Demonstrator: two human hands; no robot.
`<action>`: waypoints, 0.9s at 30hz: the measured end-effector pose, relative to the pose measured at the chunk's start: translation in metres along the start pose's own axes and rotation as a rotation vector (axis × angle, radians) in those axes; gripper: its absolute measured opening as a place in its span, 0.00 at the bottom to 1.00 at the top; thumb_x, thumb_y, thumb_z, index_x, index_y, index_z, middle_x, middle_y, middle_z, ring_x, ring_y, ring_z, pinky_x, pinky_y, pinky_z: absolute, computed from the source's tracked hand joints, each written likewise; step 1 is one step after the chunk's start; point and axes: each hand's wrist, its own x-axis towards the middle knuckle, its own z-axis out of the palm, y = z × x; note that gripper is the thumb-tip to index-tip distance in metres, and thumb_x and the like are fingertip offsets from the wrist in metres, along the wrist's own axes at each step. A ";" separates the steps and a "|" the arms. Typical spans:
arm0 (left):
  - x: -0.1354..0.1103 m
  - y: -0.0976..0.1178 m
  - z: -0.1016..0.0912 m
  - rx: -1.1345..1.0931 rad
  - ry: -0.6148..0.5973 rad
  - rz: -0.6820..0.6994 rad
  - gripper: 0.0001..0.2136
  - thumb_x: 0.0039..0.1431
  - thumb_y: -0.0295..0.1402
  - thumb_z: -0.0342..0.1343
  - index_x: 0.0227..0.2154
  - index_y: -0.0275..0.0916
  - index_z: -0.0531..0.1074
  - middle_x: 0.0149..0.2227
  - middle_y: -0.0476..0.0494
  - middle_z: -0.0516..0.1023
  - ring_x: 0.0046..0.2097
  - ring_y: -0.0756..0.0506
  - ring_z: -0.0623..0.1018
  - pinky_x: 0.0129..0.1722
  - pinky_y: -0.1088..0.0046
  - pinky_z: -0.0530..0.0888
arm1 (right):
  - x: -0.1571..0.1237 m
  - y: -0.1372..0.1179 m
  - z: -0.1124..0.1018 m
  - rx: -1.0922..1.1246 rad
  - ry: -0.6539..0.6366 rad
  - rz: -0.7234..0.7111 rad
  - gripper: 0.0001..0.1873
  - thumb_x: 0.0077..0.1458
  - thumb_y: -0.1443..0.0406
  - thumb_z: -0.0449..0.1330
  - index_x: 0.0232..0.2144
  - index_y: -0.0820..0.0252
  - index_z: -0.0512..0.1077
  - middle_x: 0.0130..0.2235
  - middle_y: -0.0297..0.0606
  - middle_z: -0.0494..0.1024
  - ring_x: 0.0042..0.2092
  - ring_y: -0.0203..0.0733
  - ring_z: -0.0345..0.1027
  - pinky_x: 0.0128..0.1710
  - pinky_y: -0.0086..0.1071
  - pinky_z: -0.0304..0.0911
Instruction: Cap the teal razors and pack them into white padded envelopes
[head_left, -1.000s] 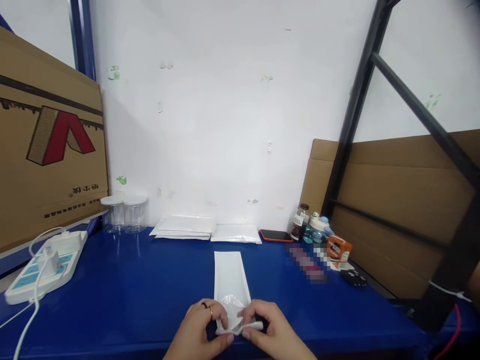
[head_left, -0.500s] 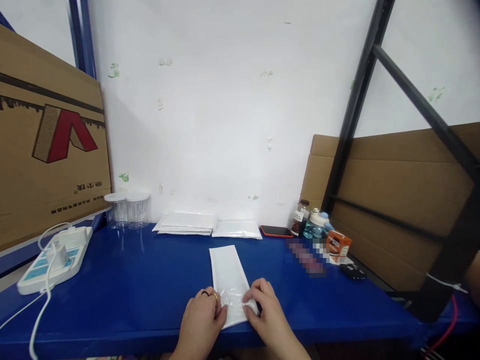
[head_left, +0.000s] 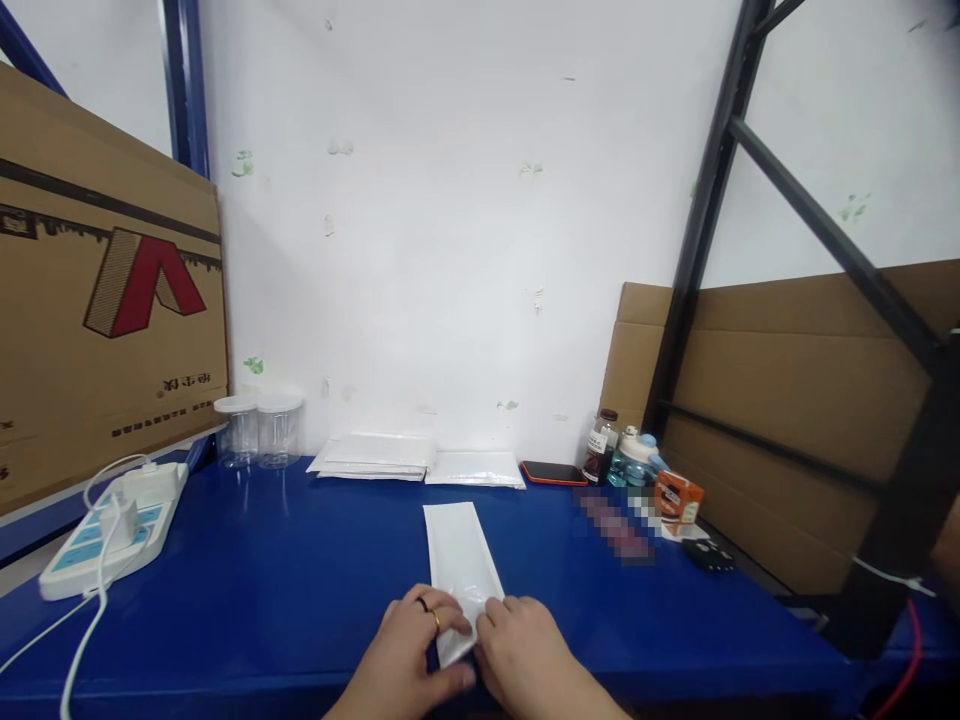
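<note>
A long white pouch [head_left: 459, 555] lies on the blue table [head_left: 300, 570], its far end pointing at the wall. My left hand [head_left: 409, 650], with a ring on one finger, pinches the pouch's near end from the left. From the right, my right hand [head_left: 525, 660] presses the same end with curled fingers. Both hands meet at the table's front edge, and the near end of the pouch is mostly hidden under them.
Stacks of white pouches [head_left: 375, 457] lie by the wall, with two clear jars [head_left: 259, 430] to their left. A power strip [head_left: 112, 525] with a white cable sits far left under a cardboard box [head_left: 105, 300]. A phone [head_left: 553, 472], bottles [head_left: 622, 455] and a small orange box [head_left: 677, 500] stand right.
My hands have drawn closer together over the pouch's near end and slid slightly toward me. The crumpled clear end visible before is now flattened under my fingers.
</note>
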 end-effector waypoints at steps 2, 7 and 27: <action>0.002 0.002 -0.002 0.038 -0.076 0.058 0.15 0.45 0.40 0.61 0.39 0.49 0.72 0.42 0.49 0.74 0.46 0.43 0.68 0.44 0.70 0.62 | 0.001 0.003 -0.003 0.003 -0.011 0.006 0.03 0.45 0.70 0.57 0.27 0.60 0.69 0.28 0.38 0.74 0.27 0.43 0.68 0.23 0.32 0.50; 0.016 0.009 -0.007 0.166 -0.101 0.047 0.11 0.58 0.35 0.47 0.27 0.43 0.74 0.31 0.46 0.76 0.37 0.46 0.71 0.37 0.72 0.63 | 0.001 0.004 0.006 -0.021 0.084 0.013 0.04 0.43 0.69 0.57 0.27 0.58 0.67 0.27 0.36 0.74 0.26 0.43 0.68 0.22 0.31 0.50; 0.155 -0.044 -0.056 -0.282 -0.107 -0.071 0.14 0.49 0.41 0.54 0.34 0.37 0.70 0.31 0.51 0.73 0.34 0.48 0.71 0.34 0.76 0.66 | 0.043 0.165 0.000 1.413 0.164 0.637 0.19 0.49 0.51 0.57 0.34 0.61 0.70 0.24 0.33 0.71 0.20 0.36 0.63 0.15 0.28 0.60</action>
